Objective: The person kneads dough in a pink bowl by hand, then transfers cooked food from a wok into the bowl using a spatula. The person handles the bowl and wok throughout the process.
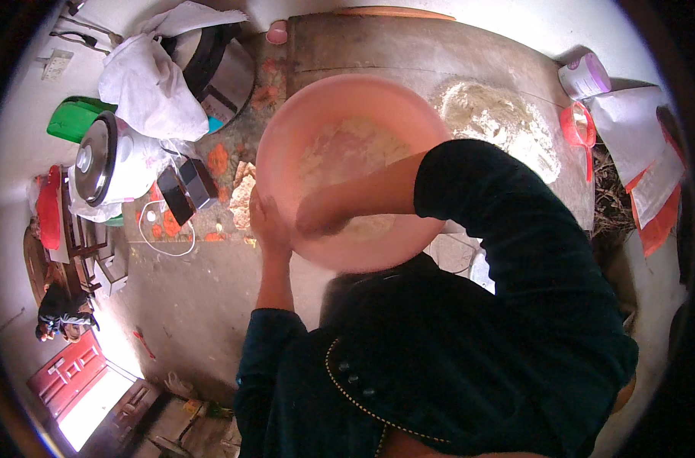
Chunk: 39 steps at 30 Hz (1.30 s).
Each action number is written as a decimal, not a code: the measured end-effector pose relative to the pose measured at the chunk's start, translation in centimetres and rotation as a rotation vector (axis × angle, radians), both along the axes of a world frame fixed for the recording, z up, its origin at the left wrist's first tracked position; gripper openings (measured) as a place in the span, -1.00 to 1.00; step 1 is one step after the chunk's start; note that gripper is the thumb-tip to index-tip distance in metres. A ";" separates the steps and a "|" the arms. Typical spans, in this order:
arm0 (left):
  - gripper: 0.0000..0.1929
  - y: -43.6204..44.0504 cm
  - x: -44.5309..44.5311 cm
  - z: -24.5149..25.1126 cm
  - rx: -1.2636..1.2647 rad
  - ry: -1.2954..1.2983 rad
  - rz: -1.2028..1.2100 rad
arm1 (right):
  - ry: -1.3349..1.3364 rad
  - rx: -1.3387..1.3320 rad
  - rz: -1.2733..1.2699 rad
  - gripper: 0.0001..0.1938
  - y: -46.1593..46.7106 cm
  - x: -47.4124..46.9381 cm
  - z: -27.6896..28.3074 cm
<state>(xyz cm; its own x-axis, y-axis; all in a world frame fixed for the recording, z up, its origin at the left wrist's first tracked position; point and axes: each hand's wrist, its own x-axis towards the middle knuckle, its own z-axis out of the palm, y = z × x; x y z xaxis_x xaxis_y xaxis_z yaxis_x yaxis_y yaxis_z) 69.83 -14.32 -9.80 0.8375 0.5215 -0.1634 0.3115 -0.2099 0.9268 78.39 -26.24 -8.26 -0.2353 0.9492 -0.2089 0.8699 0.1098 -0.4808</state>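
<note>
A large pink plastic basin (347, 94) is in front of me, slightly blurred. Pale flour or a floury mixture (353, 146) lies on its bottom. My left hand (269, 220) grips the basin's left side from outside, thumb towards the rim. Inside the basin is my right hand (324, 214), low on the left, its fingers pointing down and blurred; whether they hold anything is hidden. To the right of the basin, a patch of white flour (507, 126) is spread over the worktop (359, 37).
A red ladle (577, 127) and a lidded tin (585, 77) stand at right. On the left are a rice cooker (104, 157), a cloth-draped pot (227, 74), a phone (176, 194) and a crumpled brown piece (243, 197) against the basin. A person (64, 312) sits near the doorway.
</note>
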 end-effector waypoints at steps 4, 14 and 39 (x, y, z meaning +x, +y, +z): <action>-0.56 -0.1 -0.1 0.9 -0.130 -0.046 -0.045 | 0.086 -0.113 0.010 -0.86 0.5 1.6 -0.4; -0.57 -0.9 -0.9 1.3 -0.058 0.003 0.027 | 1.106 0.158 -0.959 -0.77 -0.6 4.4 -2.2; -0.58 0.1 1.1 5.5 0.070 0.002 -0.127 | 0.421 0.040 -0.543 -0.80 -0.2 0.6 -0.3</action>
<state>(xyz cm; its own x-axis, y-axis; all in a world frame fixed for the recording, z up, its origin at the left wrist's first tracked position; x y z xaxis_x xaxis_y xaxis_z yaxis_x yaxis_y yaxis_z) 70.89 -14.19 -4.28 0.8973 0.4211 -0.1324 0.2804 -0.3119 0.9078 78.95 -26.42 -8.60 0.2227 0.9606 -0.1660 0.5467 -0.2641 -0.7946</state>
